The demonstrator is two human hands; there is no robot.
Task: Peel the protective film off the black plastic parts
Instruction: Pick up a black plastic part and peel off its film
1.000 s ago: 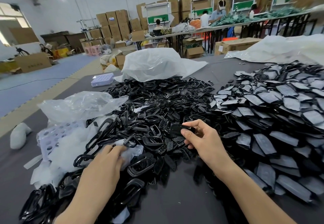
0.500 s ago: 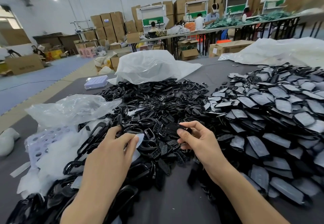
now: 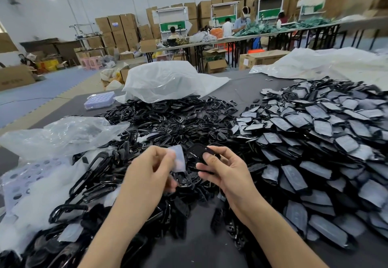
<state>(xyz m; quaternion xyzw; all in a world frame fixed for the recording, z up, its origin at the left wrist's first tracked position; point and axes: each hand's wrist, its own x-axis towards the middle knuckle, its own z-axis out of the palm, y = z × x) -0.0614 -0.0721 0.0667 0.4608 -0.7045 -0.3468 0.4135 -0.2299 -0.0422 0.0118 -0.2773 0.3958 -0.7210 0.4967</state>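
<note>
Left hand fingers pinch a film piece; right hand fingers grip a black part.

— Is the glossy black oval plastic part plain?
— Plain. The thin milky-lilac film sheet is translucent.
— And the heap of flat film-covered parts?
— Grey-blue faces, black rims; dark grey tabletop.

One black part: glossy, rounded, tilted, pinched in right hand over the worktop's near middle. Pale translucent film piece just left of it, upright, pinched in left hand; attached or free, cannot tell. Heap of filmed parts, grey-faced, right side. Heap of bare black parts mid-worktop.
</note>
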